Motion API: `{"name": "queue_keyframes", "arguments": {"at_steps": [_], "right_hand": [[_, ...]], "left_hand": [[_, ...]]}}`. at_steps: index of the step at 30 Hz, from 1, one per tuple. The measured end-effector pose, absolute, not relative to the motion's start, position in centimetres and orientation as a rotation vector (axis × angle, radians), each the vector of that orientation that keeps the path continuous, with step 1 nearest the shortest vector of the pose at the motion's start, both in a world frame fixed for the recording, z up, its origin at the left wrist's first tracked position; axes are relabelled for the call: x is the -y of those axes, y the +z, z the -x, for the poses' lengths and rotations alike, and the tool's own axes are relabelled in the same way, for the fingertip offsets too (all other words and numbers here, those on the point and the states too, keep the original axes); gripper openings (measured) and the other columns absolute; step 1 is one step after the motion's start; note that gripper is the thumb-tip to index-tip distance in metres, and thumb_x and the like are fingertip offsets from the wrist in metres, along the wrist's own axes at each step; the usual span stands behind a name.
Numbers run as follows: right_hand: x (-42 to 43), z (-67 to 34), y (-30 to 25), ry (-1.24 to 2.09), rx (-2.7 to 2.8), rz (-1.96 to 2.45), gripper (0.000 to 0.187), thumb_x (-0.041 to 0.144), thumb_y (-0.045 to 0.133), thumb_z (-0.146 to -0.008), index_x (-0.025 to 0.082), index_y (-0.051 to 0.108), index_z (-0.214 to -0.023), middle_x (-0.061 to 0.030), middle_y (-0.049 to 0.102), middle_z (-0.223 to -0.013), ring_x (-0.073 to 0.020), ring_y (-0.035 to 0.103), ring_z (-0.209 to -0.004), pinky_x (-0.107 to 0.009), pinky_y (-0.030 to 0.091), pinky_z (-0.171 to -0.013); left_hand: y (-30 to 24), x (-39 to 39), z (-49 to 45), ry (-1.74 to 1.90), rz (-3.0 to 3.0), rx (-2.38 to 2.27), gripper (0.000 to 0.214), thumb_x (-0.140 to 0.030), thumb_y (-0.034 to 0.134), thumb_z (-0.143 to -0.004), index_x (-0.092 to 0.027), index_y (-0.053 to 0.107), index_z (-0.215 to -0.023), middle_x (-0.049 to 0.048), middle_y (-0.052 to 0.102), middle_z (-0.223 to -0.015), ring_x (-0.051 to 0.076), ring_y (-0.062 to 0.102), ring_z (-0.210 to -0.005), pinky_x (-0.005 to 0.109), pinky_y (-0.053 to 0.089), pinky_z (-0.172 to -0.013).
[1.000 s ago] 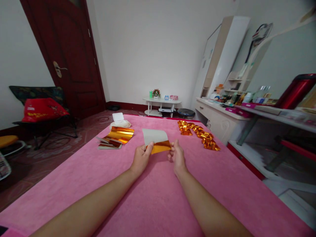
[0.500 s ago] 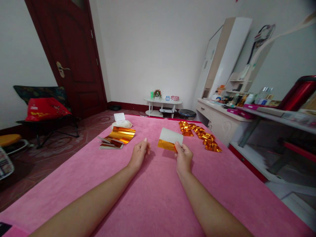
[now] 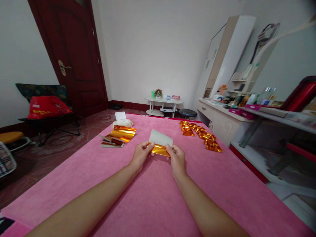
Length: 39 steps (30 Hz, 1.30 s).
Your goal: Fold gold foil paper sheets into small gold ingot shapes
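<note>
2 bare forearms [image 3: 101, 202] reach in from the bottom over a pink cloth [image 3: 153, 200]. The left hand [image 3: 140, 154] and the right hand [image 3: 178, 158] hold a sheet [image 3: 160, 141] between them, above the cloth. Each grip is pinched closed on an end of the sheet's near strip, thumb on top; the fingers seem to curl beneath, though they are mostly hidden. The near strip is shiny gold, while the pale back of the sheet rises behind it.

Left of the left hand, a little farther off, lies a pile of sheets [image 3: 111, 144] with a curled gold sheet [image 3: 123, 132] on it. Folded gold pieces [image 3: 201, 133] lie well apart on the right. Just beyond the pile, a white packet [image 3: 124, 123] has its lid [image 3: 120, 116] up. Past the cloth, a low white stand [image 3: 163, 99] bears a plant [image 3: 158, 93].
</note>
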State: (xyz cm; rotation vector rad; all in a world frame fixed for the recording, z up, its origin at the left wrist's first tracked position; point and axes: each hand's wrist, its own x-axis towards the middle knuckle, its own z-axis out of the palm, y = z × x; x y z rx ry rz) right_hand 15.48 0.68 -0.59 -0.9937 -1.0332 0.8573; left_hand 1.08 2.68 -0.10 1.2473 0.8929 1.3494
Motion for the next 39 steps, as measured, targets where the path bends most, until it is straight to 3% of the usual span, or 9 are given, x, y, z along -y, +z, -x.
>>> {"name": "queue_keyframes", "arguments": {"at_steps": [5, 10, 13, 16, 19, 23, 28, 32, 39], "right_hand": [[-0.9, -15.9, -0.6, 0.866, 1.017, 0.98, 0.033, 0.045, 0.063, -0.072, 0.015, 0.055, -0.06, 0.0051, 0.047, -0.05, -0.0065, 0.04, -0.041, -0.017, 0.028, -0.035], [-1.4, -16.6, -1.0, 0.961, 0.846, 1.011, 0.029, 0.041, 0.067, -0.068, 0.016, 0.053, -0.062, 0.006, 0.045, -0.048, -0.0058, 0.04, -0.036, -0.016, 0.021, -0.032], [-1.7, -17.0, -1.1, 1.033, 0.742, 0.981, 0.027, 0.037, 0.069, -0.064, 0.017, 0.052, -0.063, 0.0067, 0.045, -0.049, -0.0052, 0.04, -0.035, -0.016, 0.022, -0.031], [-1.7, -17.1, -1.0, 1.076, 0.734, 0.963, 0.025, 0.034, 0.07, -0.062, 0.016, 0.054, -0.063, 0.0068, 0.046, -0.047, -0.0045, 0.039, -0.033, -0.016, 0.022, -0.031], [-1.8, -17.3, -1.0, 1.125, 0.754, 0.96, 0.03, 0.043, 0.064, -0.068, 0.014, 0.058, -0.065, 0.0042, 0.048, -0.046, -0.0053, 0.038, -0.033, -0.017, 0.022, -0.031], [-2.2, -17.9, -1.1, 0.99, 0.738, 1.004, 0.046, 0.056, 0.045, -0.079, 0.014, 0.064, -0.082, -0.0019, 0.059, -0.064, -0.0093, 0.049, -0.044, -0.018, 0.027, -0.035], [-1.9, -18.2, -0.9, 0.652, 1.001, 1.02, 0.035, 0.049, 0.048, -0.083, 0.019, 0.064, -0.088, -0.0025, 0.064, -0.082, -0.016, 0.058, -0.076, -0.023, 0.043, -0.061], [-1.6, -17.8, -0.8, 0.66, 1.09, 0.982, 0.028, 0.046, 0.054, -0.081, 0.018, 0.06, -0.08, 0.0013, 0.06, -0.069, -0.0144, 0.054, -0.065, -0.024, 0.041, -0.061], [-1.6, -17.8, -0.8, 0.767, 1.032, 0.921, 0.026, 0.041, 0.06, -0.079, 0.018, 0.055, -0.091, 0.004, 0.058, -0.06, -0.0118, 0.052, -0.052, -0.022, 0.039, -0.051]], "left_hand": [[-0.6, -2.9, -1.2, 1.338, -1.206, -0.877, 0.037, -0.048, 0.059, -0.075, -0.012, 0.062, -0.072, -0.0005, 0.058, -0.06, 0.008, 0.049, -0.047, 0.018, 0.035, -0.045], [-0.6, -3.0, -0.9, 1.489, -1.314, -0.919, 0.04, -0.033, 0.053, -0.081, -0.018, 0.052, -0.117, 0.0035, 0.063, -0.085, 0.009, 0.055, -0.053, 0.018, 0.039, -0.046], [-0.2, -2.8, -0.5, 1.607, -1.685, -0.977, 0.046, -0.02, 0.051, -0.08, -0.023, 0.049, -0.126, 0.009, 0.057, -0.112, 0.014, 0.06, -0.081, 0.024, 0.048, -0.062], [0.3, -2.7, -0.1, 1.627, -2.103, -1.046, 0.038, -0.018, 0.061, -0.075, -0.026, 0.063, -0.112, 0.0084, 0.047, -0.131, 0.023, 0.047, -0.114, 0.037, 0.043, -0.089], [0.7, -2.5, 0.1, 1.612, -2.217, -1.046, 0.015, -0.024, 0.065, -0.075, -0.025, 0.072, -0.088, 0.0058, 0.059, -0.119, 0.025, 0.048, -0.113, 0.043, 0.035, -0.099], [1.0, -2.3, -0.3, 1.532, -1.792, -0.987, 0.021, -0.035, 0.061, -0.08, -0.017, 0.071, -0.082, 0.0053, 0.07, -0.082, 0.02, 0.061, -0.08, 0.035, 0.047, -0.08], [0.6, -2.6, -1.1, 1.412, -1.182, -0.785, 0.035, -0.04, 0.069, -0.071, -0.012, 0.068, -0.091, 0.0052, 0.071, -0.08, 0.018, 0.065, -0.068, 0.03, 0.051, -0.067], [0.2, -2.8, -1.1, 1.374, -1.107, -0.82, 0.038, -0.038, 0.073, -0.066, -0.01, 0.068, -0.09, 0.006, 0.071, -0.079, 0.018, 0.066, -0.068, 0.028, 0.052, -0.066], [-1.0, -3.9, -0.6, 1.364, -1.217, -0.812, 0.041, -0.034, 0.076, -0.063, -0.013, 0.064, -0.096, 0.0061, 0.072, -0.089, 0.02, 0.068, -0.076, 0.031, 0.052, -0.072]]}}
